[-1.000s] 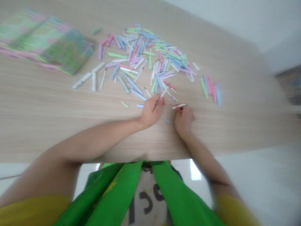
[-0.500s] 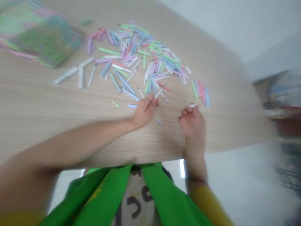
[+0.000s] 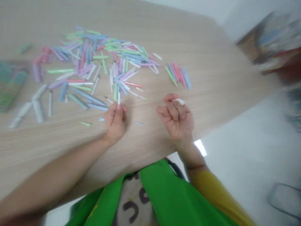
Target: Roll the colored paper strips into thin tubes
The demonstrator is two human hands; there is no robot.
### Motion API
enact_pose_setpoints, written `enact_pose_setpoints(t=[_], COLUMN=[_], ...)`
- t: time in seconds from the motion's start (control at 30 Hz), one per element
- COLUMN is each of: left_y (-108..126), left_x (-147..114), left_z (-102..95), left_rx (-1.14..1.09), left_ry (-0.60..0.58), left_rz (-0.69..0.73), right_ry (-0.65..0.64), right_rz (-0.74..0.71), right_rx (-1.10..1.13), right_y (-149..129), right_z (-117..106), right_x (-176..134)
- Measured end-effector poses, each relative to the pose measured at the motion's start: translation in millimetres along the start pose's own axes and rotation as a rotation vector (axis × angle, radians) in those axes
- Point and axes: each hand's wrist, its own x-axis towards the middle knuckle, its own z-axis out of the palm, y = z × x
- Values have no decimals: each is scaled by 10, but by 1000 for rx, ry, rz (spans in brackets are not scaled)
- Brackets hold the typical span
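My left hand (image 3: 116,121) is closed, its thumb pressed on a slim white pen piece (image 3: 119,96) that points away from me. Just beyond it spreads a loose heap of pastel pen parts (image 3: 94,56), in green, blue, purple, pink and white, some with dark tips. To the right, my right hand (image 3: 177,117) is raised above the table with its palm towards me and fingers curled. A small white piece (image 3: 180,101), perhaps a cap, shows among those fingers. Beyond that hand lies a neat row of green, blue and pink pens (image 3: 178,75).
Thick pale grey tubes (image 3: 39,110) lie at the left. A colourful printed packet (image 3: 10,84) is at the left edge. Small green (image 3: 85,123) and blue (image 3: 139,123) pieces lie near my left hand. The wooden table's (image 3: 225,84) edge runs along the right.
The view has swung right, so the heap and packet appear further left. The white piece in my left hand now points straight away. My right hand has turned, with its fingers more curled.
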Motion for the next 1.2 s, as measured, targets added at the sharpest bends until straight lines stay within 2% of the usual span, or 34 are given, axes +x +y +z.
enact_pose_setpoints(t=[0.17, 0.3, 0.67, 0.87, 1.0, 1.2], left_y=[68, 54, 67, 14, 41, 58], left_x=[-20, -2, -42, -15, -30, -53], left_z=[19, 5, 29, -6, 8, 41], left_rx=[-44, -71, -24, -40, -50, -30], left_ry=[30, 50, 99, 116, 122, 153], left_rz=[3, 5, 106, 165, 147, 110], right_ry=[62, 84, -28, -101, -122, -57], right_rz=[-48, -31, 91, 219, 260, 278], right_rx=[112, 278, 710, 937, 975, 875], right_y=[-118, -181, -283, -311, -339, -395], right_z=[-80, -112, -90, -80, -71, -43], right_x=[33, 9, -91, -189, -222, -250])
